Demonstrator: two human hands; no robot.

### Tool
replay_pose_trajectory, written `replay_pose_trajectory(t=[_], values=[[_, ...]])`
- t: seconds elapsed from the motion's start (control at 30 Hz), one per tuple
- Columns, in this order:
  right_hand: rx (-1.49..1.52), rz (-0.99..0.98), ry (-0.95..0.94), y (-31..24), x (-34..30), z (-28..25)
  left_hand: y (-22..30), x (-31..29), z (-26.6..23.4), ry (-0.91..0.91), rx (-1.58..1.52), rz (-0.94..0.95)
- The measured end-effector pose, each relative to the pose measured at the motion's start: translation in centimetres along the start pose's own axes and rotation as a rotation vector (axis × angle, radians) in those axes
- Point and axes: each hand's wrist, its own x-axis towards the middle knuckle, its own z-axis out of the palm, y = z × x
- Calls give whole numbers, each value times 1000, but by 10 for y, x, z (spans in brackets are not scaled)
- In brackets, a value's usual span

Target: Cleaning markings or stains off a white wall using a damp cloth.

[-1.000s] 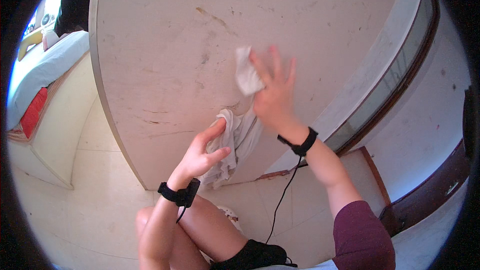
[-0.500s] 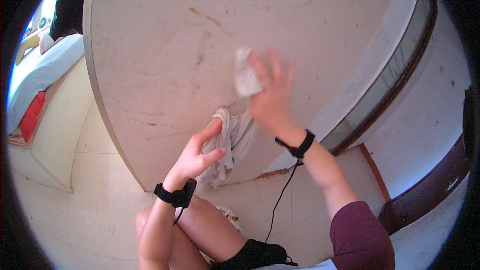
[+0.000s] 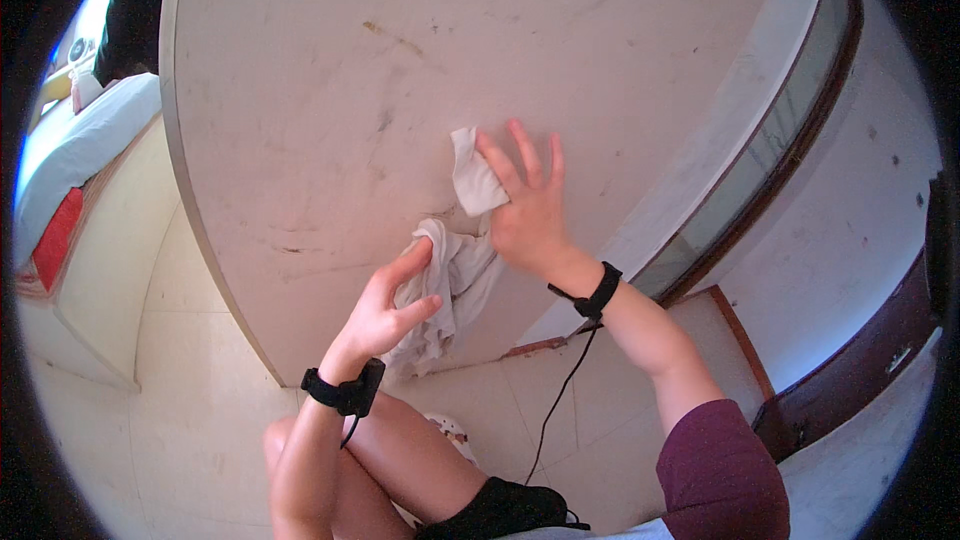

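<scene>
A pale upright panel (image 3: 300, 140) with dark scuffs and brownish streaks stands in front of me. Against it, my right hand (image 3: 528, 210) presses a white cloth (image 3: 476, 180), its fingers spread and the cloth under the thumb side. Lower and to the left, my left hand (image 3: 390, 305) holds a bunched white cloth (image 3: 455, 285) that hangs down along the panel's lower part. Its thumb and forefinger show; the other fingers are hidden by the fabric. Whether both pieces are one cloth I cannot tell. Each wrist wears a black strap with a cable.
On the left, beyond the panel's edge, is a bed (image 3: 95, 140) with pale bedding and a red item (image 3: 57, 240). A dark-framed glass strip (image 3: 740, 190) runs along the right, beside a white wall (image 3: 840, 270). Tiled floor (image 3: 200, 420) lies below, around my bent legs.
My right hand has slid a little down and left on the panel with the cloth and is less blurred now. The left hand keeps its hold, almost unmoved.
</scene>
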Motion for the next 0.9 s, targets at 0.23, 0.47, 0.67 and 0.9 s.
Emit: replay_pose_trajectory(t=[0.23, 0.47, 0.67, 0.9], values=[[1, 147, 151, 27, 54, -22, 17, -3, 8, -24, 60, 97], [-13, 77, 246, 16, 85, -15, 27, -5, 26, -174, 973, 347], [88, -147, 21, -29, 67, -4, 17, -6, 14, -65, 1114, 309], [-126, -42, 193, 11, 84, -21, 18, -4, 16, 22, 1078, 339]])
